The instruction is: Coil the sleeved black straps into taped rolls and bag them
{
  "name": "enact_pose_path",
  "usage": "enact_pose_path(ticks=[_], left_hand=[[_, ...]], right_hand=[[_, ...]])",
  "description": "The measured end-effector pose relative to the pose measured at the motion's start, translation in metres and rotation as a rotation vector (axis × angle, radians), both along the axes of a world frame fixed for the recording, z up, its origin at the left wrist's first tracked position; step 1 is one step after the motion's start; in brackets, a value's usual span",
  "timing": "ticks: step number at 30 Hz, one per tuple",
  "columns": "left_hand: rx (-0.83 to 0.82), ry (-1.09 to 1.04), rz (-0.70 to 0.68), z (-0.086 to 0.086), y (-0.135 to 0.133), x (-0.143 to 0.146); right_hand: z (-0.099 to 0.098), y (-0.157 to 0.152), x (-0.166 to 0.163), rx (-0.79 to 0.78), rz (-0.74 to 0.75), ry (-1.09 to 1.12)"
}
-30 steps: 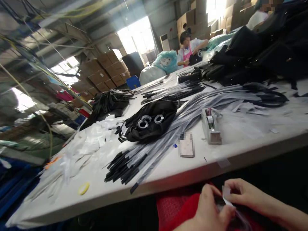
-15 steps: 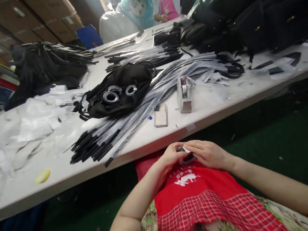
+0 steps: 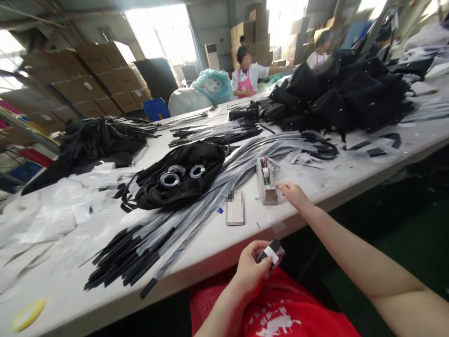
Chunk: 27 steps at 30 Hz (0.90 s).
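On the far left of the white worktop, a yellow tape ring at the near edge, then loose plastic sleeves. Toward the middle, a black bag bearing tape rolls, with bundled black straps fanned out below. Below the near edge, left hand closed around a small black wrapped piece with a white label, held over the red apron. Half a second ago both hands pinched that piece together; now split. Right hand out on the worktop, fingers loosely open, tips just beside the tape dispenser, seemingly after tape. Farther right, piled black bags.
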<state>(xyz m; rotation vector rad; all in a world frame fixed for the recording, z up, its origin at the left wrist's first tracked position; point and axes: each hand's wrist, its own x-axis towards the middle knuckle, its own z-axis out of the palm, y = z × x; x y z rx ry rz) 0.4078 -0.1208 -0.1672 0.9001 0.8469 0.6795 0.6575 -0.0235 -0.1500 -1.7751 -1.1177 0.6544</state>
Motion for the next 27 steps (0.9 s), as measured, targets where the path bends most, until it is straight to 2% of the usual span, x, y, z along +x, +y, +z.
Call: enact_pose_path(ticks=[2, 5, 9, 15, 18, 23, 27], left_hand=[[0.005, -0.017, 0.018, 0.001, -0.002, 0.000], [-0.021, -0.017, 0.035, 0.008, -0.003, -0.003], [-0.038, -0.020, 0.061, 0.016, -0.002, -0.006], [0.063, 0.000, 0.062, 0.008, 0.007, -0.007], [0.131, 0.062, 0.075, 0.006, 0.011, -0.006], [0.263, 0.150, 0.109, 0.004, 0.015, -0.005], [0.366, 0.163, 0.104, 0.002, 0.015, -0.003]], right_hand=[[-0.003, 0.022, -0.003, -0.011, 0.012, 0.053], [-0.005, 0.030, -0.014, 0.009, 0.022, 0.130], [-0.009, 0.010, -0.027, 0.054, 0.020, 0.184], [-0.027, -0.030, -0.039, -0.023, 0.028, 0.291], [-0.016, -0.058, -0.048, -0.033, 0.100, 0.351], [0.018, -0.103, -0.072, -0.161, 0.390, 0.521], [0.017, -0.117, -0.086, -0.275, 0.448, 0.532]])
